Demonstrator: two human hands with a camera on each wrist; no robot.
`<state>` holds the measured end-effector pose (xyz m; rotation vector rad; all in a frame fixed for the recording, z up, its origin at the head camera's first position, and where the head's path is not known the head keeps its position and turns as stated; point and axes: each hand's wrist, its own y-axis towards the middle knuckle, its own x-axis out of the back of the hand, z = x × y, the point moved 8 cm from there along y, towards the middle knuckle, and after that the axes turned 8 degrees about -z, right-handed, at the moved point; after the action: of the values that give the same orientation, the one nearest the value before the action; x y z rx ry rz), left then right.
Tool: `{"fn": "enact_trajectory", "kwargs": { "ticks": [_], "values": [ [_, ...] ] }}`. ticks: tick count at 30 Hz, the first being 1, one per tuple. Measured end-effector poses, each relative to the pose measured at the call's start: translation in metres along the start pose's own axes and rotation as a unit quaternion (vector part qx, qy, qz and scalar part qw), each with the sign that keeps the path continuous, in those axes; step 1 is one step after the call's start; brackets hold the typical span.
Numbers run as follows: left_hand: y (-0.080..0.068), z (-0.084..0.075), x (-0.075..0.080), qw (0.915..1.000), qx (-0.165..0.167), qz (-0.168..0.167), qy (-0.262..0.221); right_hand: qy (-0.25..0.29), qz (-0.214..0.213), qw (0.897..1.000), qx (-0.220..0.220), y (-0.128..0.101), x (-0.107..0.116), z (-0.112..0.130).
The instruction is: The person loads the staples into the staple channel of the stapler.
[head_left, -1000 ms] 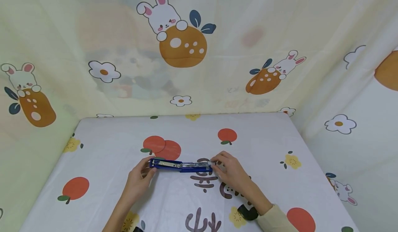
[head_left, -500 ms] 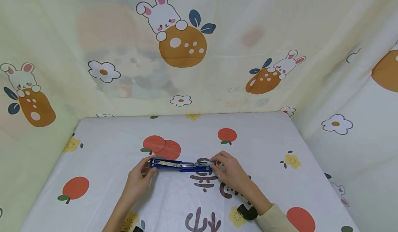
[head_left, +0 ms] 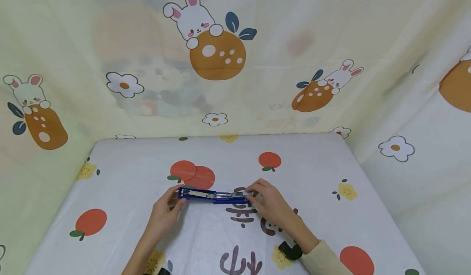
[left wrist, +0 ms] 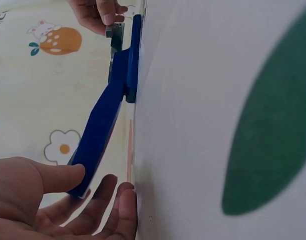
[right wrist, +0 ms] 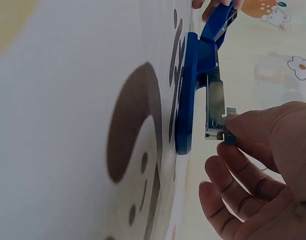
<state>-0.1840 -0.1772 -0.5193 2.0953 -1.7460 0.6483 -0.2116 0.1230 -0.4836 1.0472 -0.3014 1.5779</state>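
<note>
A blue stapler (head_left: 215,196) lies folded open and flat on the table, with its metal magazine (right wrist: 215,107) facing up. My left hand (head_left: 176,199) grips the left end, the raised blue cover (left wrist: 105,120), with the thumb (left wrist: 53,177) on top and the fingers underneath. At the right end my right hand (head_left: 254,194) pinches a small grey piece at the tip of the magazine between thumb and forefinger (right wrist: 252,122). The blue base (right wrist: 187,100) rests on the cloth.
The table wears a white cloth (head_left: 312,172) printed with oranges and flowers. Cream curtains with rabbits (head_left: 217,54) hang close behind and on both sides. A dark wristband (head_left: 290,250) sits on my right wrist.
My right hand has edged slightly left at the magazine's end. The stapler and my left hand have stayed put.
</note>
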Motion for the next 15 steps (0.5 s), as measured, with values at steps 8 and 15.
{"fn": "enact_trajectory", "kwargs": {
  "ticks": [8, 15],
  "values": [
    [0.0002, -0.0013, 0.0, 1.0, -0.002, 0.0, 0.004, -0.006, -0.006, 1.0, 0.008, 0.0019, -0.0016, 0.003],
    [0.0001, -0.0007, 0.0001, 1.0, -0.002, -0.001, 0.005, -0.01, -0.001, 1.0, 0.003, 0.0034, -0.0029, 0.0044]
  ]
}}
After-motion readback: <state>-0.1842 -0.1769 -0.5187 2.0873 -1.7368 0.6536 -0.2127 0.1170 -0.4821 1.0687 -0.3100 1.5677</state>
